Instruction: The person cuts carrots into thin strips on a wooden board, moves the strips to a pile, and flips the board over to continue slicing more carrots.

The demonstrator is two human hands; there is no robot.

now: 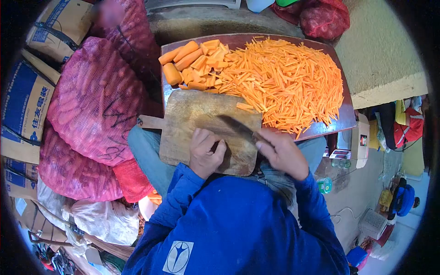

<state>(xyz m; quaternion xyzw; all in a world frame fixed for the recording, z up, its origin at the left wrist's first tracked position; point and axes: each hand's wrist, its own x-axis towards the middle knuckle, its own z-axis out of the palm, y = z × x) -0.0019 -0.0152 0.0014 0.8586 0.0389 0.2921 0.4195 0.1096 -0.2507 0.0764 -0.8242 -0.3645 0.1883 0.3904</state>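
A wooden cutting board point(183, 119) lies across the lap, its handle pointing left. On its lower part rests my left hand point(207, 152), the fingers curled in and the thumb bent, with nothing visible in it. My right hand point(283, 153) grips a knife point(234, 123) at the board's right edge, the dark blade slanting up and left over the wood. A few carrot sticks point(245, 107) lie at the board's upper right. Beyond it, a large heap of carrot sticks point(288, 82) covers much of a dark tray-like table point(343, 121), with peeled carrot pieces point(188, 59) at its left.
Full pink mesh sacks point(96, 101) are stacked close on the left, beside cardboard boxes point(27, 105). Another red mesh sack point(324, 18) sits behind the table. A concrete ledge point(389, 59) stands at the right. A green-lidded container point(324, 185) is on the floor.
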